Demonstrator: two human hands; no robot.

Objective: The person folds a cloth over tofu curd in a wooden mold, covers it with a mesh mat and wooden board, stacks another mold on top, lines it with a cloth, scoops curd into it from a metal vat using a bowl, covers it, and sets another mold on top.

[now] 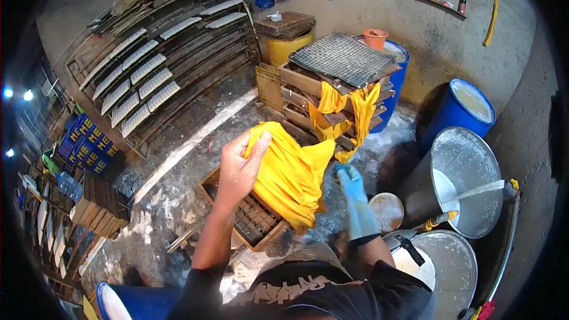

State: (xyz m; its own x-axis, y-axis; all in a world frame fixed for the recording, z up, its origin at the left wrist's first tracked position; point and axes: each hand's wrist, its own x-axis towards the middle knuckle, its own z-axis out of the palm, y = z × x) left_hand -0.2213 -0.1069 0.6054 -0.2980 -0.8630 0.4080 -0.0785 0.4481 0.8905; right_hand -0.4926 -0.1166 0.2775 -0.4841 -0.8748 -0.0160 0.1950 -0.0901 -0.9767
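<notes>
A yellow cloth [290, 178] hangs in loose folds in front of me. My left hand [242, 163], bare, is closed on its upper left edge, thumb uppermost. Below the cloth is a wooden frame with a wire grid [255, 219], partly covered by the fabric. To the right of the cloth is my right hand [351, 192] in a light blue glove. Its fingers are blurred and bent near the cloth's right side, and I cannot make out whether they touch it.
Ahead stands a stack of wooden trays [302, 92] topped by a black grid [344, 56], draped with more yellow cloth [364, 112]. Metal drums [468, 160] with white contents and a blue barrel [459, 112] are at right. A rack [178, 53] holds white slabs at left.
</notes>
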